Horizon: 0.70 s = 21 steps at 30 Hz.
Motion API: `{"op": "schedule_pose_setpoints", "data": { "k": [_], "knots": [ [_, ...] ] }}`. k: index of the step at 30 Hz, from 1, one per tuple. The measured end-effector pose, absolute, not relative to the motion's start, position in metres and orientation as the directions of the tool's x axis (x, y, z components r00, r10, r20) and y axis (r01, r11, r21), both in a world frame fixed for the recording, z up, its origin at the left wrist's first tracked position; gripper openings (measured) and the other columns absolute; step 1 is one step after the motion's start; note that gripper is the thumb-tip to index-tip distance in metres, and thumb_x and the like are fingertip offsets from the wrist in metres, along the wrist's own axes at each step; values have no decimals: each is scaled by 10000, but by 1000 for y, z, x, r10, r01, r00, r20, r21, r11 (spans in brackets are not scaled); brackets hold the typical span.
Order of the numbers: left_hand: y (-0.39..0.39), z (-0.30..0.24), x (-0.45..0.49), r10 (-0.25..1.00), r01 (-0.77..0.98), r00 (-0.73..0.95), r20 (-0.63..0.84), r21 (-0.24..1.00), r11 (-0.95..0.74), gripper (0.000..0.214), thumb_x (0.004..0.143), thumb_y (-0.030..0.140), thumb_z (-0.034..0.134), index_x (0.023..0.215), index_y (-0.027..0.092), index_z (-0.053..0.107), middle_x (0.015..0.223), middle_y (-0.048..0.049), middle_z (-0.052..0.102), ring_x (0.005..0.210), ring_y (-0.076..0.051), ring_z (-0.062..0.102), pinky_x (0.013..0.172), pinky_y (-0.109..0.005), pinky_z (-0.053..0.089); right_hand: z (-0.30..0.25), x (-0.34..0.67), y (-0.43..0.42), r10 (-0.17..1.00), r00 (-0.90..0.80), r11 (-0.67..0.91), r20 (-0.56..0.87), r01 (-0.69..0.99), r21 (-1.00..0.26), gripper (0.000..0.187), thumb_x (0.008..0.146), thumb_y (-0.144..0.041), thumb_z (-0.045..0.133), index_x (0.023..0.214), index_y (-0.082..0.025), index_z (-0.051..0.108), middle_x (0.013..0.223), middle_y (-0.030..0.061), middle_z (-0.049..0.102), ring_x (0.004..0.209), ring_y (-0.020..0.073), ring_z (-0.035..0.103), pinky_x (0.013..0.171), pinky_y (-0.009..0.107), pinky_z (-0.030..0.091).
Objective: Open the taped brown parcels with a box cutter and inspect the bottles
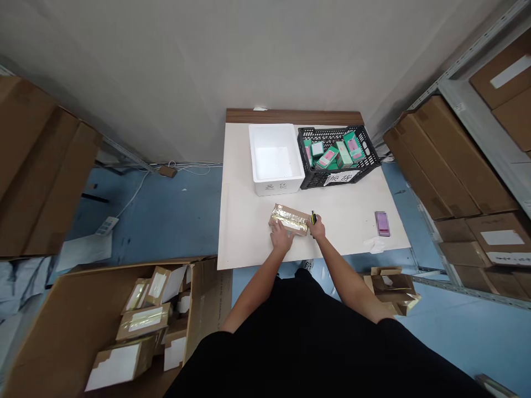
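A small cardboard box point(291, 218), sealed with shiny clear tape, lies slightly tilted sideways near the table's front edge. My left hand point(282, 236) holds its left front side, fingers over the top and closed against it. At the box's right end is my right hand point(317, 228), wrapped round a yellow and black box cutter point(314, 217) that points up and away from me. The blade is too small to make out. Behind the box stands a white foam bin point(277, 187), and to its right a black plastic crate point(332, 178) holding several green and pink boxes point(343, 155).
A purple packet point(382, 224) and a crumpled plastic scrap point(375, 244) lie at the table's point(240, 221) right. A large carton point(209, 293) with several taped parcels stands lower left. An open carton point(392, 287) sits on the floor at right. Shelves with cartons point(452, 160) flank the table.
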<state>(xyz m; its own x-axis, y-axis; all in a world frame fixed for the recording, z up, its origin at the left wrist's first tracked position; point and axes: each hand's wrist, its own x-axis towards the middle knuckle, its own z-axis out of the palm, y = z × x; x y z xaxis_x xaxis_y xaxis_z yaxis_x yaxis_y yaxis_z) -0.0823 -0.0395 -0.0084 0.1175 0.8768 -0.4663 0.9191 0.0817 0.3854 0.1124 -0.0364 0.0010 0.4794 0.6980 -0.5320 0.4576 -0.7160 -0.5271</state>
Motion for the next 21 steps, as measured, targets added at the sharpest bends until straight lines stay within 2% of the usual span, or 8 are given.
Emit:
{"op": "schedule_pose_setpoints", "data": {
  "k": [4,7,9,11,14,17,21],
  "knots": [
    [-50,-7,-100,880,932,139,-453,360,38,911,1043,570,461,1759,130,110,1757,-258,255,1576,-490,274,1208,-605,404,-6,106,-1,716,479,-698,-508,477,-534,758,962,-521,643,1613,-200,423,1320,173,729,1132,299,723,911,358,551],
    [-36,0,-109,894,937,147,-424,350,12,779,1068,460,436,1746,143,222,1706,-253,364,1592,-463,263,1250,-633,335,-5,107,15,763,436,-646,-477,496,-580,787,922,-485,693,1608,-189,446,1343,165,724,1176,307,700,965,370,545],
    [-21,4,-110,892,920,221,-395,387,-57,762,1056,419,461,1748,185,244,1737,-208,344,1629,-449,197,1291,-642,259,-5,110,13,789,406,-613,-461,466,-638,802,914,-498,692,1614,-194,444,1286,142,744,1087,285,721,939,361,558],
    [-8,6,-109,860,892,338,-383,421,-164,779,1035,434,509,1751,276,246,1795,-114,271,1669,-420,87,1328,-638,164,-8,112,-1,798,376,-597,-471,381,-706,776,949,-552,616,1622,-211,432,1101,84,768,855,238,732,833,342,580],
    [3,2,-108,815,875,413,-407,425,-232,751,1039,485,513,1738,378,260,1825,-3,202,1691,-365,-5,1350,-623,65,-12,116,-33,805,307,-572,-507,175,-802,786,968,-654,502,1622,-227,408,804,-38,675,527,160,596,621,296,555],
    [1,-7,-110,829,878,395,-397,430,-212,703,1065,493,465,1732,381,275,1832,14,167,1696,-330,-22,1356,-600,50,-14,122,-59,842,232,-505,-487,24,-863,855,916,-706,549,1604,-219,410,711,-90,597,466,132,529,527,262,515],
    [-8,-20,-117,851,877,411,-328,398,-270,655,1093,465,402,1730,360,289,1830,5,171,1698,-319,-8,1356,-602,72,-14,133,-62,863,152,-484,-482,-26,-875,813,911,-683,603,1569,-231,447,700,-88,603,460,117,520,497,247,504]
  ]
}}
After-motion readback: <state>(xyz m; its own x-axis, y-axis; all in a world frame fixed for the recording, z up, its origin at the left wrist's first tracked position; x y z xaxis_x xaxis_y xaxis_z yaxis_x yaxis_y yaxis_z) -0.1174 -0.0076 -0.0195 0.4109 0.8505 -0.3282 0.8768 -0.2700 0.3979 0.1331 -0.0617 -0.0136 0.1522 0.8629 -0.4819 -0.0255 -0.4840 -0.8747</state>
